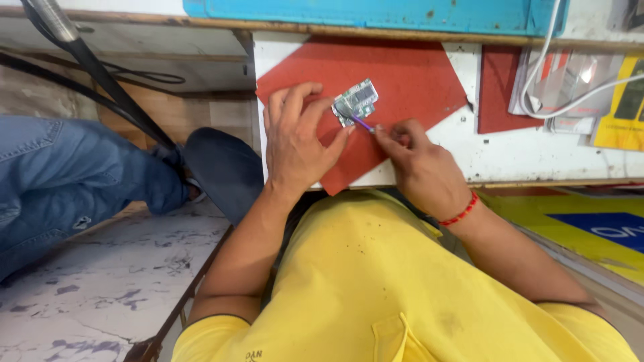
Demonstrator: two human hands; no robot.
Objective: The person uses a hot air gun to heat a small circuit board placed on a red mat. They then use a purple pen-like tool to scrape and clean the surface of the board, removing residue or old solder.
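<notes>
A small green circuit board [357, 100] lies on a red mat [402, 74] on the white workbench. My left hand [298, 137] pins the board's left edge down with its fingertips. My right hand [419, 164], with a red thread band at the wrist, grips a thin purple-handled tool [362, 123]. The tool's tip touches the board's lower edge. My yellow shirt fills the lower part of the view.
A second red mat [498, 87], white cables [577, 94] and yellow packets [620, 107] lie on the bench at right. A blue tray edge [376, 13] runs along the back. Another person's jeans-clad leg [74, 174] and dark shoe [225, 171] are at left, over a marble floor.
</notes>
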